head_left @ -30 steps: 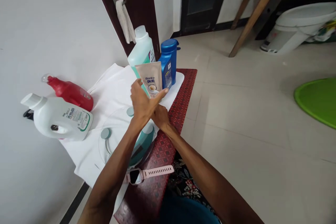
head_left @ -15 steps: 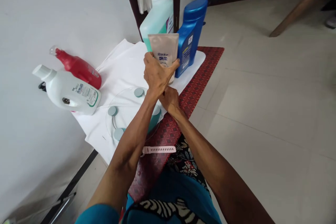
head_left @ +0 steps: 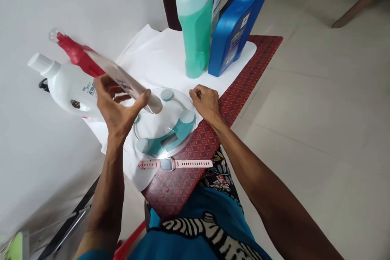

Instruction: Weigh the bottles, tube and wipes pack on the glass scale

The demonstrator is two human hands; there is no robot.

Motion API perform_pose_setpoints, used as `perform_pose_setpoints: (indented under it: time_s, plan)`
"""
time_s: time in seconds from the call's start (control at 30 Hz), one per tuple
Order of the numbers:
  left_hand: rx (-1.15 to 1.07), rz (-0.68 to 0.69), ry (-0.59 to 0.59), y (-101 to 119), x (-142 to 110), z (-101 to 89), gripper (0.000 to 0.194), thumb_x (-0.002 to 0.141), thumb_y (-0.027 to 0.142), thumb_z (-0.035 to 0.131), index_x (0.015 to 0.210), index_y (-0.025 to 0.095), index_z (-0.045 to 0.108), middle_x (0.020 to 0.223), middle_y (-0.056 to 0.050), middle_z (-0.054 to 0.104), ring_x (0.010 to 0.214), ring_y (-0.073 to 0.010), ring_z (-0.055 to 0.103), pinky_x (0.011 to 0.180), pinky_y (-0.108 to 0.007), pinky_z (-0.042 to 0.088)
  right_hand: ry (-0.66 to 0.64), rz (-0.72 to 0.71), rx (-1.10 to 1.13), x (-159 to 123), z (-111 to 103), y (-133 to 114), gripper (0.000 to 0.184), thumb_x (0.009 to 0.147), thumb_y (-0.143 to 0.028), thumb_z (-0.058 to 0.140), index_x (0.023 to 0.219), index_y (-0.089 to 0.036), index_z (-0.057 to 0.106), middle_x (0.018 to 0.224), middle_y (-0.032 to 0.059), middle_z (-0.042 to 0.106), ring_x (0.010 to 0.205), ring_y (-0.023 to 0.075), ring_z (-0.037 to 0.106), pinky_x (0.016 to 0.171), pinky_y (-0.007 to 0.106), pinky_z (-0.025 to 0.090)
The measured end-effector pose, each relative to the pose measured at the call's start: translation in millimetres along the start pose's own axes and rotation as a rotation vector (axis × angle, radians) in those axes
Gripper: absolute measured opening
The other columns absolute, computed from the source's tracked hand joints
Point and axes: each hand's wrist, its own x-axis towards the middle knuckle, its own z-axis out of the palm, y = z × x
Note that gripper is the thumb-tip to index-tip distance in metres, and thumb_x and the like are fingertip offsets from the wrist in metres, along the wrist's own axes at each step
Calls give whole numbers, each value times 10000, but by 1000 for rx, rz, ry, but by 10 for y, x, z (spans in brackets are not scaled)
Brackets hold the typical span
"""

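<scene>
My left hand (head_left: 117, 107) grips a beige squeeze tube (head_left: 128, 83) between thumb and fingers. The tube leans to the upper left, its silvery cap end over the round glass scale (head_left: 157, 128). Four is not needed to describe the scale: it has several teal discs and a teal band with a dark display. By the scale's right edge, my right hand (head_left: 206, 100) is closed with curled fingers; whether anything small is inside is hidden. A pink-strapped smartwatch (head_left: 166, 164) lies in front of the scale.
A bottle of green liquid (head_left: 196, 28) and a blue bottle (head_left: 231, 32) stand at the back. On the left are a white jug (head_left: 71, 89) and a red bottle (head_left: 79, 55). White cloth (head_left: 158, 57) covers part of the red patterned tabletop (head_left: 240, 89).
My left hand has carried the tube leftward and tilted it, away from the bottles at the back. My hands have separated; the right one now rests by the scale's edge.
</scene>
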Motion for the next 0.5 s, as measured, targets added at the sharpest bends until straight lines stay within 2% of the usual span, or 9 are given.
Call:
perform_pose_setpoints:
  time_s: [0.07,0.2,0.33,0.5]
  plan:
    - [31,-29,3,-128,-140,-76,776,603,544,974,1130,264,479,1150,-37,656,905,-226,730,722,-425,655,-6,4,7,-5,-1,-5,273,960,-354,592,712,-256,531,677,19,637,702,202,582,726,341,398]
    - [18,-60,-44,-246,-302,-59,805,595,564,999,1149,272,492,1166,-55,663,997,-267,741,775,-452,671,-4,13,10,-28,-21,-19,278,963,-356,589,711,-257,525,655,7,612,704,197,580,715,332,394]
    - [-28,-60,-71,-245,-308,-15,832,586,628,1023,1139,286,504,1172,-68,658,1004,-294,736,771,-496,667,5,26,11,-43,-32,-36,274,957,-353,588,709,-255,524,655,0,601,684,189,567,720,335,396]
    - [-23,-76,-81,-281,-312,-12,820,627,698,1002,1181,314,536,1214,-58,645,1026,-270,725,811,-447,652,5,18,8,-43,-14,-13,281,964,-352,586,710,-260,506,643,-9,572,667,183,541,723,338,401]
